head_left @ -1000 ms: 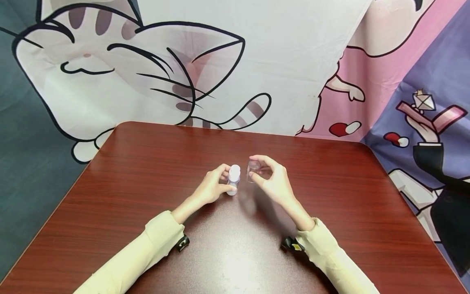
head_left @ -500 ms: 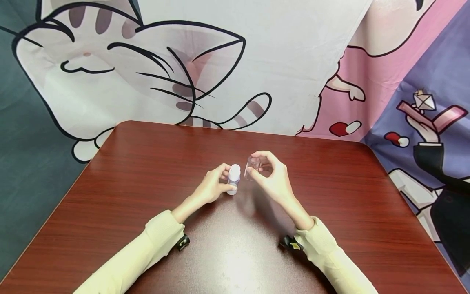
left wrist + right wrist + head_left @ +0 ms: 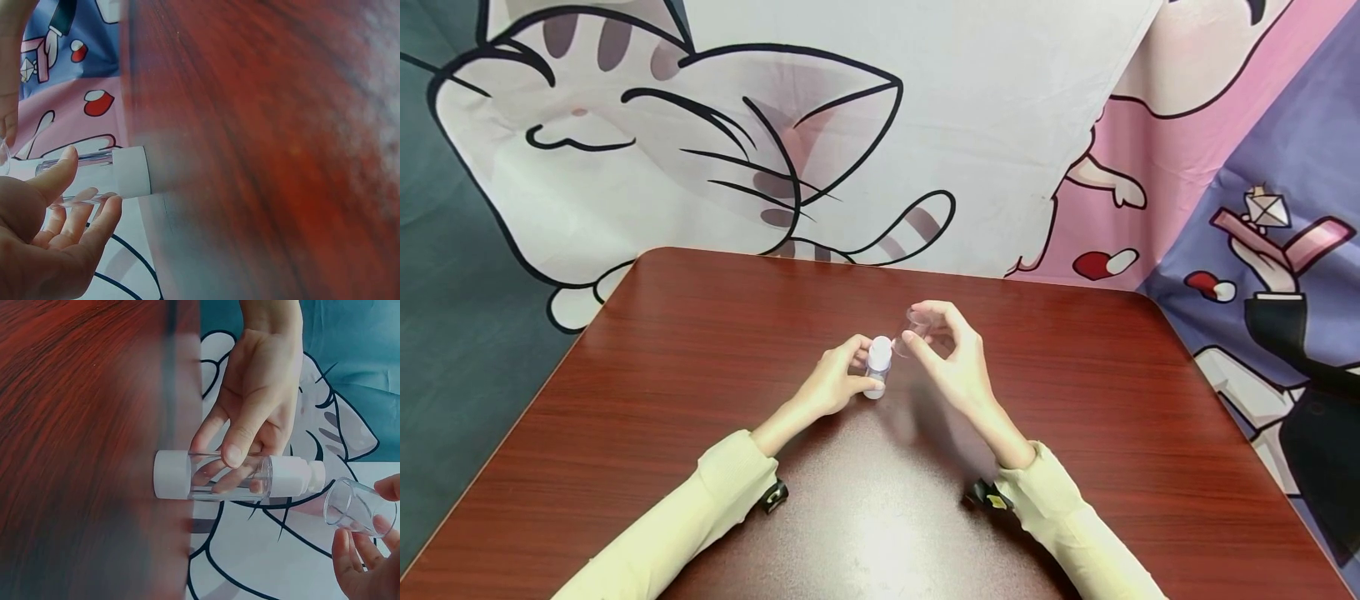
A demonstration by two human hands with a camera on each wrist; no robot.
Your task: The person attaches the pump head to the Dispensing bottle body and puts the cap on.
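My left hand holds a small clear pump bottle upright, thumb on one side and fingers on the other. The bottle has a white base and a white pump head. To the right, my right hand pinches a clear, hollow cap between thumb and fingers. The cap tilts, its open end toward the bottle's top. In the right wrist view, a small gap separates the cap from the pump head. The left wrist view catches only the cap's edge.
Both hands work over a reddish-brown wooden table. Behind its far edge hangs a cloth backdrop printed with cartoon figures. Dark devices are strapped at the left wrist and right wrist.
My right hand has risen slightly away from the table and shifted left with the cap. The cap has gone from nearly upright to tilted toward the bottle. My left hand and the bottle stay put.
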